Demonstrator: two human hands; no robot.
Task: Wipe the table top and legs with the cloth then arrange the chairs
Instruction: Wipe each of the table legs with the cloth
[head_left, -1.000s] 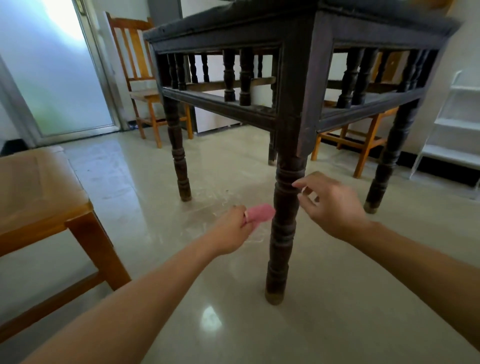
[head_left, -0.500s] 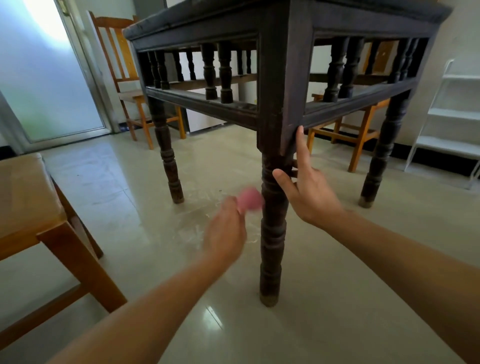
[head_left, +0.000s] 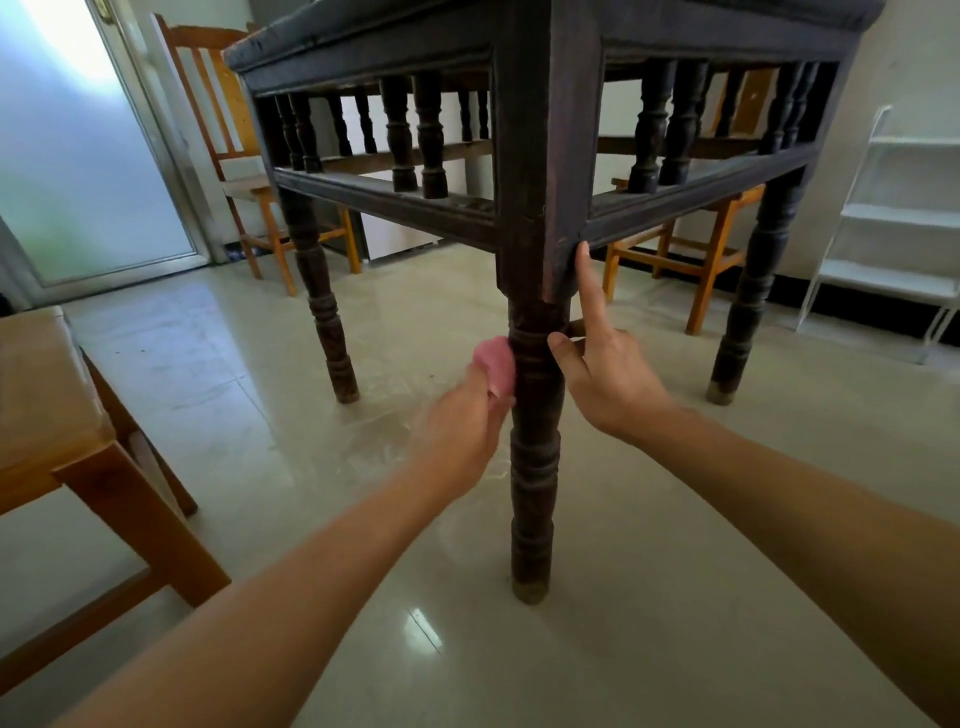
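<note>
Locating the task item first, the inspector asks: "Where is the small pink cloth?"

The technician answers: "Bunched in the left hand, whose fingers are clenched around it. The cloth is pressed against the left side of the nearest turned leg of the dark wooden table, just below the square corner post."

"And the right hand?"

"Released, holding nothing. The index finger is straight and points up, its tip touching the lower edge of the table's side rail at the corner. The thumb rests against the right side of the same leg, level with the cloth. The remaining fingers cannot be made out clearly."

"Chairs?"

"Three, all orange wood. The near chair stands at the left, apart from the table. The slat-backed chair stands behind the table's far left corner, beside the frosted glass door. The third chair shows beyond the right rail. A white shelf rack stands by the right wall, on the glossy pale tiled floor."
</note>
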